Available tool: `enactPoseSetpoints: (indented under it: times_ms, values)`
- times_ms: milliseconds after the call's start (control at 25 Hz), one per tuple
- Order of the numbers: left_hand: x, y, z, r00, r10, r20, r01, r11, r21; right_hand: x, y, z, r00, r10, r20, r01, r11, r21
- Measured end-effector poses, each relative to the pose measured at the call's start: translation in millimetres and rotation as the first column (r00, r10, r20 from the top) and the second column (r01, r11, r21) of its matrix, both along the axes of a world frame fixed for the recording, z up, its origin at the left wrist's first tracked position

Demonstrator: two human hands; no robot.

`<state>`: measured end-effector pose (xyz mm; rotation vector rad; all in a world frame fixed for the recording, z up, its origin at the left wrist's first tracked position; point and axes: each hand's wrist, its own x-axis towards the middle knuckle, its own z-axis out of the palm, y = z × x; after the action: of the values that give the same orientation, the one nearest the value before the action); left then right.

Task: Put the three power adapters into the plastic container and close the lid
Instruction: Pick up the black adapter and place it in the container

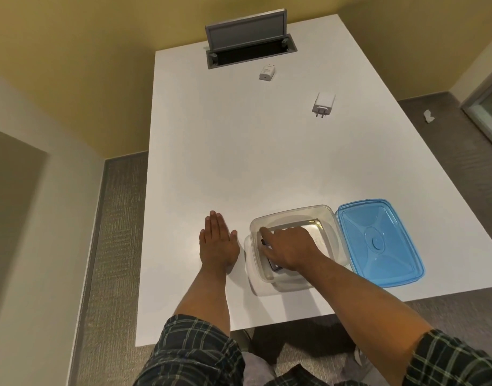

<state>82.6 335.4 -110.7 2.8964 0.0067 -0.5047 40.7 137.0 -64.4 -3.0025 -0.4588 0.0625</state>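
Forearms in rolled plaid sleeves reach up from the bottom of the frame onto the white bench. The left hand lies flat, palm down, fingers straight and together, thumb spread slightly to the right, just left of the clear plastic container; it holds nothing. The right hand comes in from the lower right with its wrist crossing the container's near rim, knuckles up and fingers angled toward the container's left wall. Its grip is closed around a dark adapter, of which only a black edge shows below the thumb side of the hand, low inside the container at the left; whether it already rests on the bottom cannot be told.

The container sits at the lower right of the frame, open. The blue lid lies on the bench directly to its right, touching or just beside it. Two white adapters lie well apart from the container in the upper part of the frame: one with prongs pointing toward the viewer at upper right, another near the open grey cable hatch at the top.
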Motion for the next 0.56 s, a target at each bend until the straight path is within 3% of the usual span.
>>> enactPoseSetpoints:
  times_ms: [120,320,440,560]
  values:
    - [-5.6,0.0,0.1,0.992,-0.059,0.11,0.053,0.997,0.061,3.6,-5.5,9.6,0.993,0.062,0.105,-0.061,0.998,-0.014]
    - [12.6,-3.5,7.0,0.958,-0.177,0.225,0.176,0.984,0.023,23.4,-18.3,22.9,0.938,0.133,0.319,-0.154,0.987,0.044]
    - [39.3,-12.9,15.1,0.956,-0.186,0.226,0.181,0.983,0.04,53.5,-29.5,36.0,0.923,0.065,0.379,-0.096,0.994,0.062]
    - [64.0,-24.2,22.4,0.941,-0.248,0.23,0.234,0.968,0.088,85.0,-46.4,49.0,0.952,-0.051,0.303,0.033,0.997,0.066]
